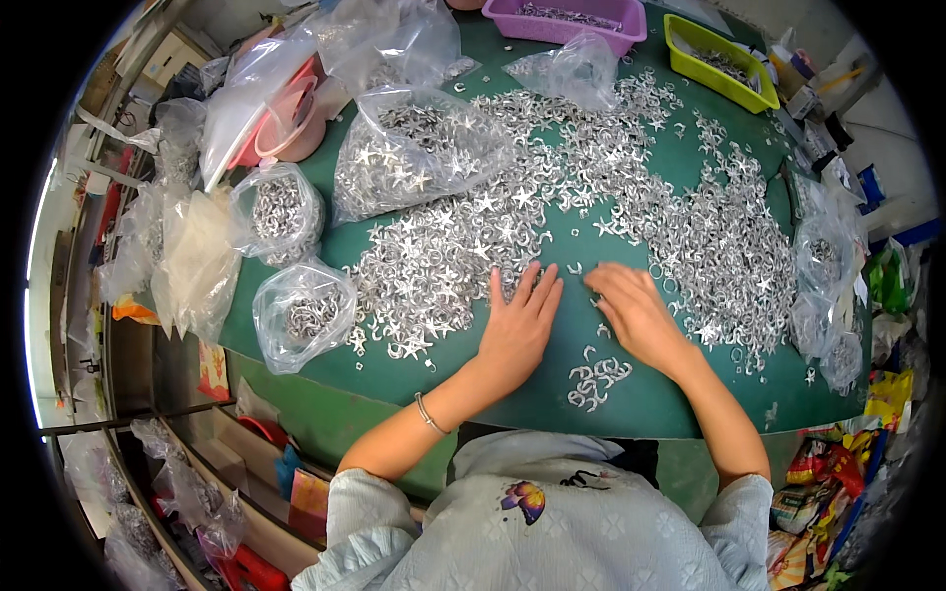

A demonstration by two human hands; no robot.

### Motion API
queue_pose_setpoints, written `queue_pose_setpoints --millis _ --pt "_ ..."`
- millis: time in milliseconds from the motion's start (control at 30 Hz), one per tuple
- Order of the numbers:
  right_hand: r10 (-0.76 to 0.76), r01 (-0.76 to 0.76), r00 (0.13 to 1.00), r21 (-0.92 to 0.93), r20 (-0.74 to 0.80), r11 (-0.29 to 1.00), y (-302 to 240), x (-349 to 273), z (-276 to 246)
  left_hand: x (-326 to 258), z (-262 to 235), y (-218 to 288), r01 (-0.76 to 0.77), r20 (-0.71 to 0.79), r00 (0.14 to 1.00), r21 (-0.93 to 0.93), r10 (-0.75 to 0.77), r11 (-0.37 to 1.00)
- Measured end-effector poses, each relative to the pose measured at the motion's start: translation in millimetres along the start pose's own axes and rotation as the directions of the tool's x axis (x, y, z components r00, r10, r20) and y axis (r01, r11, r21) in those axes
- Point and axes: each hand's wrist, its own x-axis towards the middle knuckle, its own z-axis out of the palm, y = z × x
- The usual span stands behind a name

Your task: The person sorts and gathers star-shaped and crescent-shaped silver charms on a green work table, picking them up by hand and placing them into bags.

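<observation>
My left hand point(514, 335) lies palm down with fingers spread, its fingertips at the edge of a large pile of small silver metal pieces point(434, 261), some star-shaped, others crescent-shaped. Just across a narrow strip of green table, my right hand point(639, 313) is bent with its fingers drawn together and pointing left. Whatever its fingertips hold, if anything, is hidden. Below it sits a small separate group of silver crescents point(597, 380). To its right spreads another broad heap of silver pieces point(734, 256), joined to the first at the back.
A clear bag of silver pieces point(419, 153) rests on the pile's far left. Two open bags, one upper point(279, 212) and one lower point(305, 315), stand at the left edge. Purple point(567, 28) and yellow-green point(719, 67) trays are at the back. Filled bags point(823, 266) line the right edge.
</observation>
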Motion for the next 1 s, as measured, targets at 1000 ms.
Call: queue_pose_setpoints --millis 1000 --pt "-0.154 0.150 0.988 -0.245 0.001 0.958 -25.2 35.8 26.6 -14.6 4.2 -11.9 0.249 -0.155 0.955 -0.049 -0.253 0.967"
